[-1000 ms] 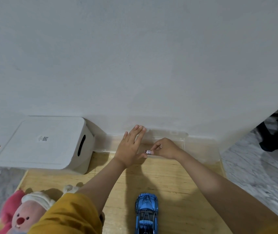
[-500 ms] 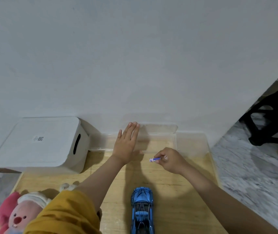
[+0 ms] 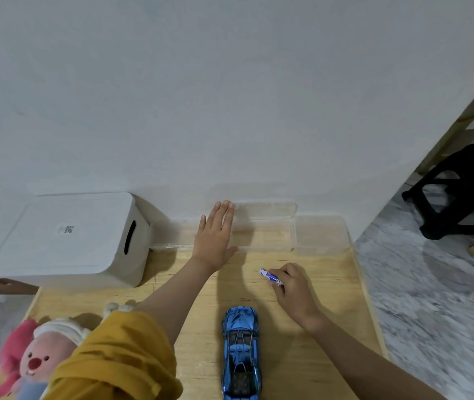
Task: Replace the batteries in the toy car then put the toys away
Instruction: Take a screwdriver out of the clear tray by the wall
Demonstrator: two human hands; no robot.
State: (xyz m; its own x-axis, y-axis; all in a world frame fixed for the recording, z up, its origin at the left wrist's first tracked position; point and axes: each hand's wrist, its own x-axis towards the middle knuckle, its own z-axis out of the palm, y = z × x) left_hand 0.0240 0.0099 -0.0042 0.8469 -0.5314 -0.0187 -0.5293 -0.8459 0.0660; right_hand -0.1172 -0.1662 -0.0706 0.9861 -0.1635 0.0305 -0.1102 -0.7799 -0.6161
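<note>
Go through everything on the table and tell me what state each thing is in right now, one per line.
White storage box: lid on, closed.
Clear container: open, lid standing against the wall.
Blue toy car: upright on its wheels, untouched.
Battery: pinched in the right hand.
Left hand: flat, fingers extended, holding nothing.
Pink plush toy: lying at the table's near left corner.

Glossy blue car (image 3: 241, 353) on matt pale wood board (image 3: 316, 336); clear smooth plastic tray (image 3: 319, 235) behind; matt white plastic box (image 3: 65, 238); fuzzy plush (image 3: 39, 362).
</note>
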